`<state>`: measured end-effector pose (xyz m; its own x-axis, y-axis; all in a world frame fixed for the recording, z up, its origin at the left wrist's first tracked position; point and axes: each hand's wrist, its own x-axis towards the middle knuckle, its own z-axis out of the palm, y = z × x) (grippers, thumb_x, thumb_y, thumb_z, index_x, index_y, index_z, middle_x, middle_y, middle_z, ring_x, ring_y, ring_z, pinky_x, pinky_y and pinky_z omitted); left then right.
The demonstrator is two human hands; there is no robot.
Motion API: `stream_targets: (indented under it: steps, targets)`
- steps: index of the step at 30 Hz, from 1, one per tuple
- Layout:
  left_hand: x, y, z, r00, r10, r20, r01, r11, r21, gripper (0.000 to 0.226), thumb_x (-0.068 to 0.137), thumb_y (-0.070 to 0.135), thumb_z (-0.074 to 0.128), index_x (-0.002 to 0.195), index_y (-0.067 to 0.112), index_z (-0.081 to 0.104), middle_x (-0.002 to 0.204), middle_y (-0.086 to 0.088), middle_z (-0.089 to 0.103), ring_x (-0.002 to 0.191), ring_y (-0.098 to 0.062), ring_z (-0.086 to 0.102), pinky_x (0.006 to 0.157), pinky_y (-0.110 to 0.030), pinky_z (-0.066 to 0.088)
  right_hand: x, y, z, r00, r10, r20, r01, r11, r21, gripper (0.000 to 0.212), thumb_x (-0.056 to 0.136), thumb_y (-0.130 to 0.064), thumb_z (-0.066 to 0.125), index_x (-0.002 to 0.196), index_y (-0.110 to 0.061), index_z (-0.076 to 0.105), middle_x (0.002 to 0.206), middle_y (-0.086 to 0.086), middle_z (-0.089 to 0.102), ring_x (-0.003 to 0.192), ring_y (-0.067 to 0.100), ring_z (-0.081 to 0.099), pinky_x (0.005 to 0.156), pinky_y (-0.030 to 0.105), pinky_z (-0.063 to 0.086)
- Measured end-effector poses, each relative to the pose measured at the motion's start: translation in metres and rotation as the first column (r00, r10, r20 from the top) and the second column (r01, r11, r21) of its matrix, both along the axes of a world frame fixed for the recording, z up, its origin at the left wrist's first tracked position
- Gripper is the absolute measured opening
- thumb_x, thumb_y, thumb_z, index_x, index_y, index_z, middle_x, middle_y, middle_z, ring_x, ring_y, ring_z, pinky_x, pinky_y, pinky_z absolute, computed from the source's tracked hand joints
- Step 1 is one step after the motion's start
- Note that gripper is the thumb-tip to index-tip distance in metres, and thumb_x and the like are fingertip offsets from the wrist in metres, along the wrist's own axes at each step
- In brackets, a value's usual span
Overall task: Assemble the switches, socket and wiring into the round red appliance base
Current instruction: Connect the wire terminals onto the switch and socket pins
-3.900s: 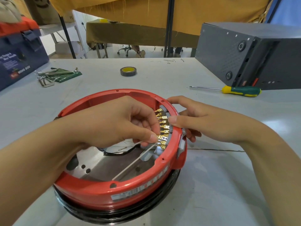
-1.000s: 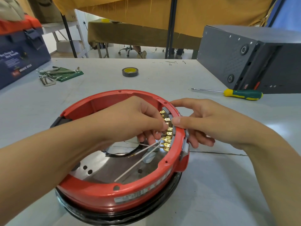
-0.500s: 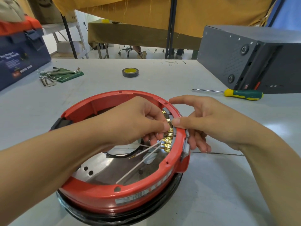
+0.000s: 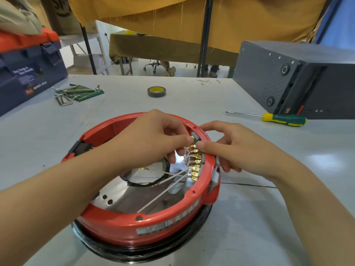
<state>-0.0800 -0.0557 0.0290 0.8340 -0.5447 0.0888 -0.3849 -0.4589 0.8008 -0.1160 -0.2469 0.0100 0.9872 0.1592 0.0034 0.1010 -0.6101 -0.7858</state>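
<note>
The round red appliance base (image 4: 153, 225) sits on the grey table in front of me, on a black ring. A grey switch block with a row of gold terminals (image 4: 195, 164) is set in its right wall. White wires (image 4: 165, 189) run from the terminals across the metal floor inside. My left hand (image 4: 153, 139) reaches into the base and pinches a white wire end at the upper terminals. My right hand (image 4: 228, 146) grips the base's right rim at the switch block, thumb on top, fingers outside. A black socket (image 4: 78, 147) sits in the left wall.
A yellow-green screwdriver (image 4: 282, 119) lies to the right. A roll of tape (image 4: 156, 91) lies behind the base. Hex keys on a green pouch (image 4: 80, 94) and a blue toolbox (image 4: 25, 75) are at the back left. A grey metal case (image 4: 295, 81) stands at the back right.
My left hand has moved up the terminal row from the lower terminals to the upper ones. More white wires now hang from the terminals. My right hand stays on the rim.
</note>
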Motion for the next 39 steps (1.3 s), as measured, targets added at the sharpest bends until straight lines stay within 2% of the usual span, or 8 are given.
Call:
stream_targets:
  steps: [8, 12, 15, 20, 23, 29, 33, 39]
  targets:
    - [-0.001, 0.008, 0.008, 0.977, 0.08, 0.197, -0.083, 0.997, 0.008, 0.004, 0.081, 0.029, 0.067, 0.083, 0.03, 0.07, 0.074, 0.006, 0.07, 0.068, -0.006, 0.064, 0.065, -0.023, 0.053, 0.005, 0.009, -0.01, 0.981, -0.14, 0.131, 0.137, 0.99, 0.033, 0.011, 0.086, -0.036, 0.061, 0.094, -0.029, 0.058, 0.043, -0.006, 0.059, 0.04, 0.002, 0.053, 0.045, 0.01, 0.04]
    - [-0.001, 0.027, 0.011, 0.958, 0.14, 0.251, -0.166, 0.982, 0.087, 0.016, 0.08, 0.028, 0.07, 0.095, 0.032, 0.068, 0.093, 0.016, 0.068, 0.082, 0.003, 0.061, 0.075, -0.015, 0.044, 0.007, 0.011, -0.014, 0.966, -0.197, 0.165, 0.194, 0.98, 0.035, 0.012, 0.087, -0.038, 0.059, 0.09, -0.027, 0.058, 0.046, -0.003, 0.061, 0.045, 0.007, 0.057, 0.045, 0.015, 0.043]
    - [-0.002, 0.049, 0.006, 0.919, 0.16, 0.359, -0.258, 0.936, 0.242, 0.035, 0.081, 0.025, 0.069, 0.115, 0.032, 0.061, 0.125, 0.009, 0.054, 0.115, -0.01, 0.048, 0.096, -0.023, 0.035, 0.008, 0.01, -0.016, 0.95, -0.258, 0.175, 0.251, 0.966, 0.058, 0.02, 0.085, -0.043, 0.06, 0.091, -0.024, 0.06, 0.056, 0.007, 0.065, 0.051, 0.016, 0.059, 0.045, 0.019, 0.042]
    - [-0.007, 0.075, -0.007, 0.894, 0.242, 0.377, -0.402, 0.805, 0.436, 0.054, 0.084, 0.04, 0.064, 0.134, 0.037, 0.046, 0.153, -0.001, 0.025, 0.14, -0.023, 0.022, 0.114, -0.038, 0.02, 0.012, 0.005, -0.017, 0.893, -0.417, 0.167, 0.401, 0.908, 0.123, 0.033, 0.078, -0.053, 0.064, 0.083, -0.02, 0.065, 0.059, -0.003, 0.064, 0.047, -0.001, 0.056, 0.041, 0.008, 0.034]
    - [-0.012, 0.078, -0.013, 0.912, 0.306, 0.272, -0.381, 0.877, 0.292, 0.049, 0.086, 0.036, 0.062, 0.133, 0.032, 0.048, 0.153, 0.0, 0.025, 0.139, -0.018, 0.027, 0.111, -0.029, 0.021, 0.012, 0.003, -0.016, 0.896, -0.426, 0.124, 0.413, 0.903, 0.117, 0.035, 0.079, -0.055, 0.062, 0.084, -0.021, 0.066, 0.072, -0.005, 0.068, 0.066, 0.005, 0.062, 0.053, 0.018, 0.04]
    - [-0.007, 0.068, -0.021, 0.882, 0.4, 0.247, -0.438, 0.891, 0.121, 0.041, 0.088, 0.025, 0.061, 0.128, 0.024, 0.054, 0.15, 0.0, 0.033, 0.136, -0.017, 0.034, 0.108, -0.027, 0.025, 0.016, 0.0, -0.009, 0.925, -0.38, -0.015, 0.378, 0.915, 0.137, 0.035, 0.085, -0.052, 0.058, 0.086, -0.018, 0.067, 0.078, 0.005, 0.07, 0.071, 0.018, 0.063, 0.069, 0.032, 0.05]
    - [-0.007, 0.056, -0.027, 0.861, 0.497, 0.11, -0.482, 0.865, -0.135, 0.034, 0.09, 0.024, 0.058, 0.123, 0.027, 0.056, 0.124, 0.001, 0.057, 0.107, -0.019, 0.054, 0.095, -0.032, 0.042, 0.014, 0.0, -0.009, 0.914, -0.401, -0.063, 0.406, 0.896, 0.181, 0.037, 0.09, -0.051, 0.051, 0.093, -0.017, 0.064, 0.083, 0.007, 0.07, 0.077, 0.02, 0.066, 0.083, 0.038, 0.051]
    - [0.0, 0.041, -0.031, 0.874, 0.471, -0.123, -0.48, 0.789, -0.383, 0.036, 0.094, 0.03, 0.051, 0.131, 0.031, 0.049, 0.127, 0.007, 0.054, 0.116, -0.014, 0.05, 0.103, -0.034, 0.039, 0.004, 0.006, -0.022, 0.901, -0.383, -0.204, 0.433, 0.758, 0.488, 0.033, 0.097, -0.043, 0.04, 0.116, -0.023, 0.058, 0.098, 0.002, 0.071, 0.084, 0.016, 0.068, 0.07, 0.03, 0.051]
